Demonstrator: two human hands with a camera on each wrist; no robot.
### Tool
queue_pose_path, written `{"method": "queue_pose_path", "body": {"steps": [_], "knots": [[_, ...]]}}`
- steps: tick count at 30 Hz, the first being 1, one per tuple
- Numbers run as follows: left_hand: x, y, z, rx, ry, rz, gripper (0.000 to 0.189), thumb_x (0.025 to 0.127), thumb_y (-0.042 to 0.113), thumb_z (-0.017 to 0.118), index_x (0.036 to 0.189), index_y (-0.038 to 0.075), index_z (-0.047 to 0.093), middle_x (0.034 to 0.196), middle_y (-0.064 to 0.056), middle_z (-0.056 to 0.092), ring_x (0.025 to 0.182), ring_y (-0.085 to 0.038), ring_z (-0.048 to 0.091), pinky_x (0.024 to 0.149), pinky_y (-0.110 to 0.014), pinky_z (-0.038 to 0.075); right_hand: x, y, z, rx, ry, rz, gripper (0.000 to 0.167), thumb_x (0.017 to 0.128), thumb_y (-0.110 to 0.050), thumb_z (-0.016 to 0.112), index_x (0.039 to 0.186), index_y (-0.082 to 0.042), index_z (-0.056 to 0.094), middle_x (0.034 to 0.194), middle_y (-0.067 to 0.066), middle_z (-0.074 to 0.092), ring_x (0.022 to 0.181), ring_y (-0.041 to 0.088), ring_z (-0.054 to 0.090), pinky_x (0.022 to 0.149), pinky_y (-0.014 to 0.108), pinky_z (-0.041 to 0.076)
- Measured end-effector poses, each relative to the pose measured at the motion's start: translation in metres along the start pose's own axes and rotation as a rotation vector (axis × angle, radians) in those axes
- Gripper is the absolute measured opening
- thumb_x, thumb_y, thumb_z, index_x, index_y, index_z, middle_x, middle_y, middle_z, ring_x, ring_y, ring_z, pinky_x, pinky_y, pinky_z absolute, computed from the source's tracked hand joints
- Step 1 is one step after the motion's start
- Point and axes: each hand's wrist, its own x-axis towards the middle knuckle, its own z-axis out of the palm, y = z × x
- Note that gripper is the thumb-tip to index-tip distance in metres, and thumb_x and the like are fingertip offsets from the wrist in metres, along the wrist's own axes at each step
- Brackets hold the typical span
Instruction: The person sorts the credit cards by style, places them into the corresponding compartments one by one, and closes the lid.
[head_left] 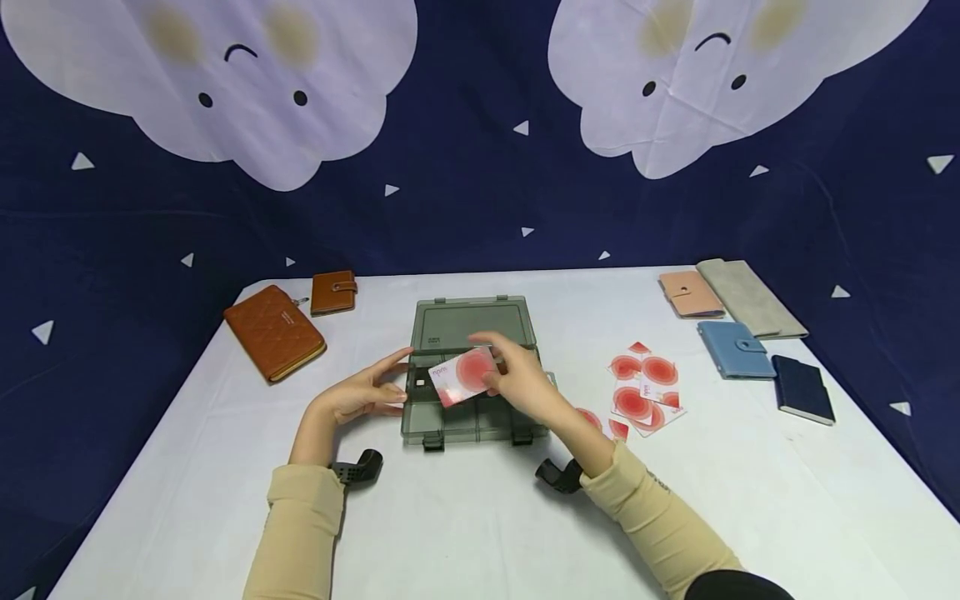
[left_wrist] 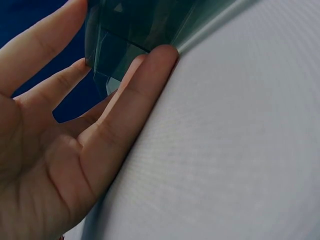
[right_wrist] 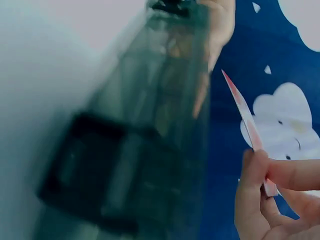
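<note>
Pinching a red-and-white card in the right hand above the open green box, with forearm slanted inward. Touching the box's left side with the left hand, with fingers spread, mostly straight.

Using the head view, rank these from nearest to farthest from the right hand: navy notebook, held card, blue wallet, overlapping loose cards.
1. Held card: pinched in the right hand, over the green case.
2. Overlapping loose cards: on the table right of the case.
3. Blue wallet: farther right.
4. Navy notebook: rightmost.
</note>
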Motion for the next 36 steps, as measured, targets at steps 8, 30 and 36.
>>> {"method": "queue_pose_path", "body": {"steps": [8,30,36], "knots": [[-0.001,0.002,0.001,-0.002,0.002,-0.001,0.088,0.085,-0.001,0.06,0.15,0.016,0.003,0.15,-0.024,-0.001,0.082,-0.01,0.058,0.091,-0.042,0.047,-0.005,0.004,0.018,-0.269,-0.04,-0.021,0.026,0.083,0.0,0.063,0.106,-0.013,0.063,0.082,0.003,0.06,0.056,0.008,0.045,0.049,0.02,0.039],[-0.001,0.002,0.001,0.012,0.014,-0.013,0.087,0.086,-0.001,0.06,0.15,0.017,0.004,0.151,-0.023,-0.002,0.081,-0.01,0.058,0.091,-0.043,0.047,-0.005,0.012,0.028,-0.475,-0.403,0.061,0.031,0.094,-0.009,0.051,0.124,-0.01,0.056,0.107,0.008,0.064,0.098,0.021,0.059,0.079,0.036,0.048],[-0.001,0.002,0.002,0.013,0.014,-0.013,0.087,0.086,0.0,0.06,0.15,0.018,0.004,0.151,-0.023,-0.002,0.082,-0.011,0.058,0.09,-0.042,0.048,-0.004,0.012,0.028,-0.485,-0.43,0.064,0.033,0.095,-0.01,0.049,0.128,-0.011,0.054,0.114,0.009,0.062,0.105,0.023,0.058,0.084,0.038,0.047]]}}
